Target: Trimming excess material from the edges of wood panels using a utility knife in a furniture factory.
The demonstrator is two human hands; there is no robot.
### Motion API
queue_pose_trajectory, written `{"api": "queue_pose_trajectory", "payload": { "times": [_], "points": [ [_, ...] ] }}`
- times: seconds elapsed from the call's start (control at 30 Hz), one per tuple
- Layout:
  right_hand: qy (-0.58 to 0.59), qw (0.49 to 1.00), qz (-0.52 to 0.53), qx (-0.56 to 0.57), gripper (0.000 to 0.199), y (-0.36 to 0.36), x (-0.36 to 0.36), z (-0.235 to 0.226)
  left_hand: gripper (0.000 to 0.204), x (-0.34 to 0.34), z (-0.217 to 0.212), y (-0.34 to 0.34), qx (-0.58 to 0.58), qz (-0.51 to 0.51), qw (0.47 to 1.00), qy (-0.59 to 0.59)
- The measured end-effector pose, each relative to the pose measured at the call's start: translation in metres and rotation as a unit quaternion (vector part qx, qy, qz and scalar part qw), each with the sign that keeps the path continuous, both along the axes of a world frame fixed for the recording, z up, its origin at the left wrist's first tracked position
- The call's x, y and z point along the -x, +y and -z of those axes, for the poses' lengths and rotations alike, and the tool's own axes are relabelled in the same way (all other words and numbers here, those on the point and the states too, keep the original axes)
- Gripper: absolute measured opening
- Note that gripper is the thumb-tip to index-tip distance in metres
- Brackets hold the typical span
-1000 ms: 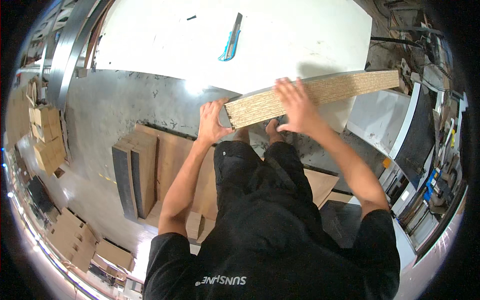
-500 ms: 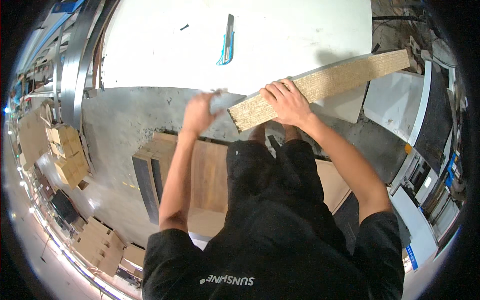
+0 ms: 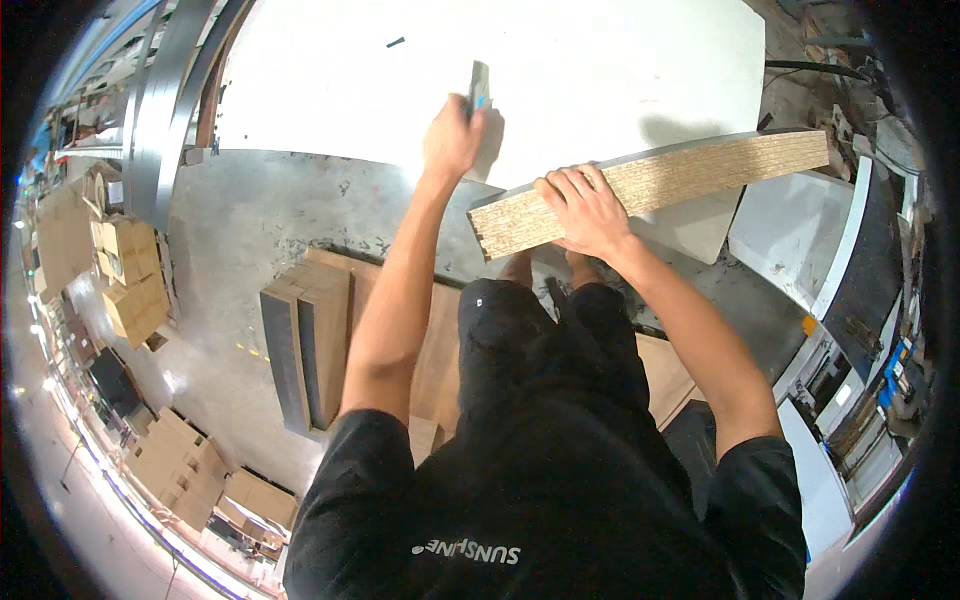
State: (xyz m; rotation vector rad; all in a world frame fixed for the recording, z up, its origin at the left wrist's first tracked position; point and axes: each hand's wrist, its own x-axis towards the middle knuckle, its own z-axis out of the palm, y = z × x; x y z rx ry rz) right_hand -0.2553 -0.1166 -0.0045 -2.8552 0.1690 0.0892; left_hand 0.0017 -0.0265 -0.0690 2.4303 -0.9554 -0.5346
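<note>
My left hand (image 3: 455,140) is over the white tabletop (image 3: 580,70), its fingers closed on a utility knife (image 3: 479,85). Only the upper part of the knife, with a bit of blue, sticks out past the hand, and it casts a shadow beside it. A long strip of particle board (image 3: 710,172) lies slantwise across the table's near edge, rough tan side showing and a dark face along its far side. Near the strip's left end, my right hand (image 3: 590,210) grips it, fingers over the top and thumb beneath.
A small dark scrap (image 3: 396,42) lies on the tabletop. Brown boards (image 3: 300,345) are stacked on the floor at left of my legs. Cardboard boxes (image 3: 130,280) stand farther left, beside long metal-like strips (image 3: 165,120). White panels (image 3: 790,225) lean at the right.
My left hand has moved up and right, from off the table's edge to the utility knife, and has closed on it. The right hand still grips the board strip.
</note>
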Motion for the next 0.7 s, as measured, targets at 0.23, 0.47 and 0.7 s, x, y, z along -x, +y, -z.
{"api": "queue_pose_trajectory", "payload": {
  "times": [0.23,0.47,0.7],
  "points": [
    [-0.003,0.999,-0.011,0.035,0.089,-0.006,0.003,0.001,0.051,0.092,-0.016,0.134,0.201,-0.209,0.899,0.329],
    [-0.011,1.0,-0.015,0.018,0.085,-0.004,-0.003,0.002,0.056,0.13,-0.032,0.119,0.204,-0.238,0.925,0.214],
    [0.004,0.999,-0.03,0.024,0.083,-0.006,-0.002,0.003,0.042,0.138,-0.059,0.101,0.023,-0.252,0.958,0.138]
  ]
}}
